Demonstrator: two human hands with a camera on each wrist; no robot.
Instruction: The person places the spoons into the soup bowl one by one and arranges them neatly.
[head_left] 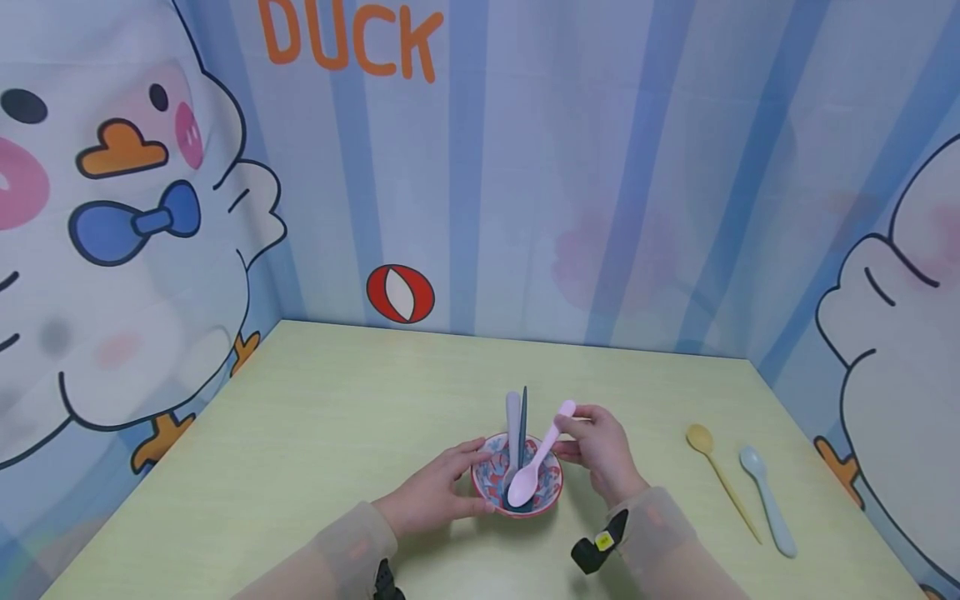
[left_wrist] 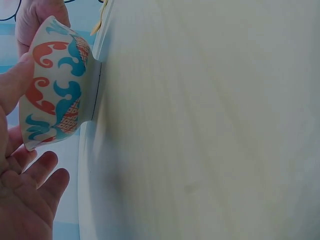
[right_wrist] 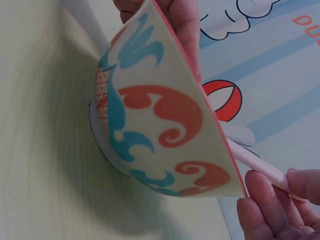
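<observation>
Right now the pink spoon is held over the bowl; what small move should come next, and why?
Probably the right hand should lower the pink spoon a little and let go. Its scoop already lies inside the bowl, beside the grey spoon and the dark spoon, while the fingers pinch its handle and the left hand steadies the bowl.

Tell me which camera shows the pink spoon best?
The head view: the whole pink spoon shows, tip in the bowl. The right wrist view shows only its handle beyond the rim; the left wrist view shows none of it.
</observation>
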